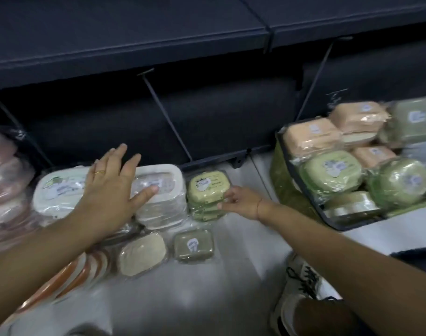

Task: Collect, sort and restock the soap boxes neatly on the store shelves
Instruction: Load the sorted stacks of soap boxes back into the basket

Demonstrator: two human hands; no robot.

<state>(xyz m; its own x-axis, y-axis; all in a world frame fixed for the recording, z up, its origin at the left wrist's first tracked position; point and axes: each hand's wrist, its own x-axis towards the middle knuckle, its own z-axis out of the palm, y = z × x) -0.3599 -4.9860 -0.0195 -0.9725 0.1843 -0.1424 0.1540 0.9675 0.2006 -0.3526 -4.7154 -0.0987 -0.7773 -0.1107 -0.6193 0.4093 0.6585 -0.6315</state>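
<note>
A stack of green soap boxes (205, 190) stands on the white floor in front of the dark bottom shelf (207, 122). My right hand (241, 201) grips the right side of that stack, fingers curled on its edge. My left hand (112, 187) lies flat with fingers spread over two stacks of white soap boxes (163, 202) just left of the green ones. A single darker green box (194, 246) and a beige box (142, 253) lie on the floor nearer to me.
A basket (296, 202) at the right holds several wrapped orange and green soap boxes. Pink wrapped boxes (5, 180) are piled at the far left. Orange-and-white plates (73, 275) lie under my left forearm. My shoe (296, 282) is at the lower right.
</note>
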